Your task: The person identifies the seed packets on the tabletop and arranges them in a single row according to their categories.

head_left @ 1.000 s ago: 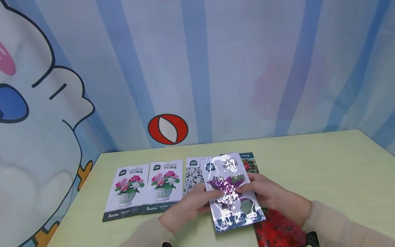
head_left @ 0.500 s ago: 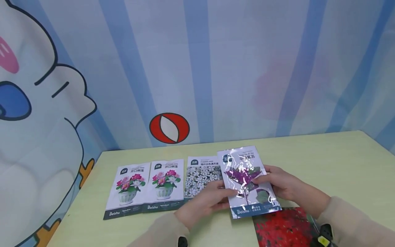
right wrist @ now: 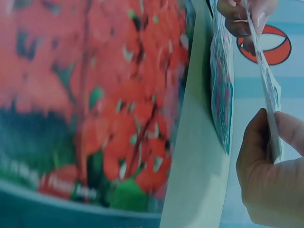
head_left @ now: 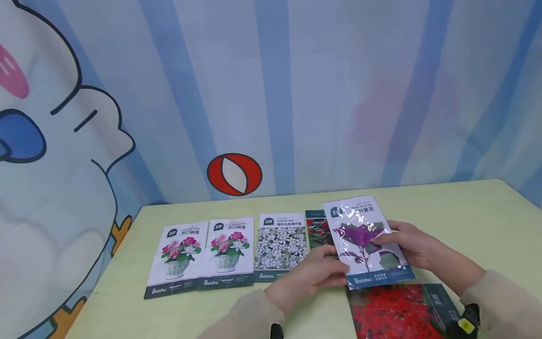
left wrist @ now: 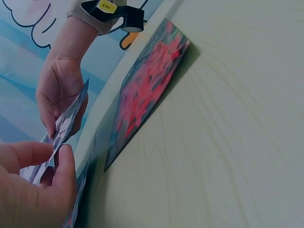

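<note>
A seed packet [head_left: 364, 245] with a purple-leaved plant, white top and blue bottom band is held up between both hands. My left hand [head_left: 311, 275] pinches its lower left edge. On its right edge, my right hand [head_left: 417, 245] grips it, thumb on the front and fingers behind. In the left wrist view, thumb and finger of the left hand [left wrist: 38, 185] lie on either side of the packet [left wrist: 66, 121]. The right wrist view shows the right hand [right wrist: 273, 171] pinching it edge-on. Partly hidden behind it lies a packet with red and green peppers [head_left: 318, 230].
Left of the hands, two lotus-pot packets [head_left: 175, 261] and a white-flower packet [head_left: 281, 247] form a row on the pale yellow table [head_left: 478, 226]. A red-flower packet [head_left: 389, 313] lies near the front, below the held one. A striped blue cloth backdrop [head_left: 317, 94] stands behind.
Both hands have moved right with the purple-leaf packet, uncovering the white-flower packet and the left part of the pepper packet. More of the red-flower packet shows.
</note>
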`<action>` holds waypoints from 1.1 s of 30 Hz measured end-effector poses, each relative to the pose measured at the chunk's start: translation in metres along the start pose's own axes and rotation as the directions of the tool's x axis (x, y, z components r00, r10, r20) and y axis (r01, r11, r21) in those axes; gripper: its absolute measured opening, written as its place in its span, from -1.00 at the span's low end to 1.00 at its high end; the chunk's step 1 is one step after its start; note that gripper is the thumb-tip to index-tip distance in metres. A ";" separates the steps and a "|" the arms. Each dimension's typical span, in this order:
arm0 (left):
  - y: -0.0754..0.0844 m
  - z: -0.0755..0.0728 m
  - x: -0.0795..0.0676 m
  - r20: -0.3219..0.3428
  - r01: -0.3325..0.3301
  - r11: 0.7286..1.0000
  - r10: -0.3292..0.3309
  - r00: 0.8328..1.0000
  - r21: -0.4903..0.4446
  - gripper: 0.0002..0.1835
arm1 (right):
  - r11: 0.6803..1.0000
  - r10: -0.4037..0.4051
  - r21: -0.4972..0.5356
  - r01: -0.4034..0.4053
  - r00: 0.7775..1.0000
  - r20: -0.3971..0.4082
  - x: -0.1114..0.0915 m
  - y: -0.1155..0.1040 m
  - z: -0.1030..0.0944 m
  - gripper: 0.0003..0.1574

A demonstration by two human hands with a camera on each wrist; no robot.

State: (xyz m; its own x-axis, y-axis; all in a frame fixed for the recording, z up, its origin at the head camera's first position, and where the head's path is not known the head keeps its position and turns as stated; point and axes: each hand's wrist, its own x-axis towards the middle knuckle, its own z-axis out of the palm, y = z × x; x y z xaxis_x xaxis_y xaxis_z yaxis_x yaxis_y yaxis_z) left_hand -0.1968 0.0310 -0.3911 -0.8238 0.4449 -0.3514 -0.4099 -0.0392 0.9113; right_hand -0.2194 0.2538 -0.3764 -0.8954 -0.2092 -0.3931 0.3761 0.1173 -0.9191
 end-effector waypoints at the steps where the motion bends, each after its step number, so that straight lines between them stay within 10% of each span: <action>1: 0.000 0.002 0.001 -0.001 -0.002 1.000 0.002 1.000 -0.002 -0.66 | 1.000 -0.002 -0.009 0.002 1.000 -0.009 0.000 0.001 -0.002 -0.11; 15: -0.005 0.042 0.023 -0.104 -0.071 0.997 0.071 0.992 0.008 -0.54 | 0.993 -0.036 -0.113 0.017 0.985 -0.168 0.002 0.006 -0.034 0.03; 33: -0.005 0.069 0.034 -0.247 -0.026 0.995 0.002 0.969 -0.095 -0.51 | 0.983 -0.029 -0.184 -0.014 0.973 -0.231 0.007 0.011 -0.058 0.11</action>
State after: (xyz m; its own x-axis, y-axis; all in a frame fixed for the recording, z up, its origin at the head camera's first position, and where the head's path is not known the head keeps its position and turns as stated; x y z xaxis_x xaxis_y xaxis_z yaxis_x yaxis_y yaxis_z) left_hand -0.1955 0.1077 -0.3932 -0.8959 0.2100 -0.3915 -0.4232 -0.1353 0.8959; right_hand -0.2350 0.3105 -0.3878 -0.9368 0.0169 -0.3494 0.3384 0.2970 -0.8929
